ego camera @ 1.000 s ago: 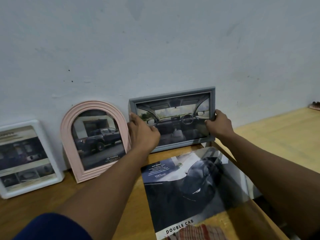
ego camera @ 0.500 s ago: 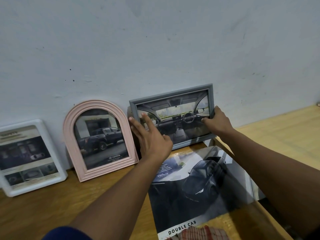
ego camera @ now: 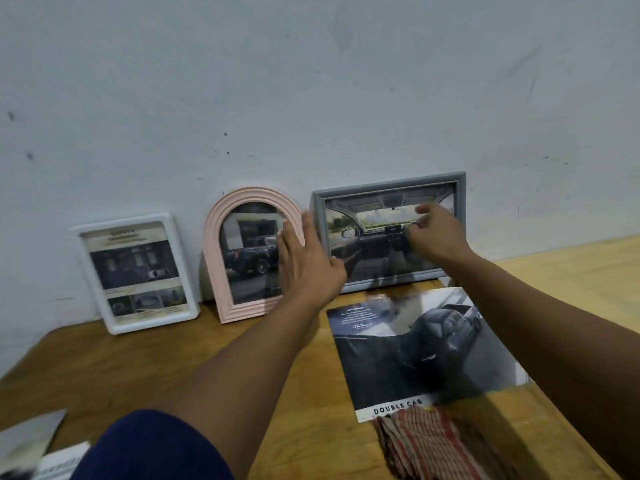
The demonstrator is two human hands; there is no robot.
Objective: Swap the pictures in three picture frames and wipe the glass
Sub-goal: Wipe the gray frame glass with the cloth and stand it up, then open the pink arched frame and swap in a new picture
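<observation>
Three frames lean against the wall on a wooden table: a white rectangular frame, a pink arched frame with a truck picture, and a grey landscape frame with a car-interior picture. My left hand hovers with spread straight fingers between the pink and grey frames, its thumb near the grey frame's left edge. In front of the grey frame's glass, my right hand has loosely bent fingers and holds nothing. A red checked cloth lies at the table's near edge.
A car brochure page marked DOUBLE CAB lies flat in front of the grey frame. More paper sits at the near left corner. The table ends at the right, next to a second lighter surface.
Both hands have let go of the grey frame, which now leans on the wall by itself. My left hand opened and drew left; my right hand came off the right edge. The view shifted.
</observation>
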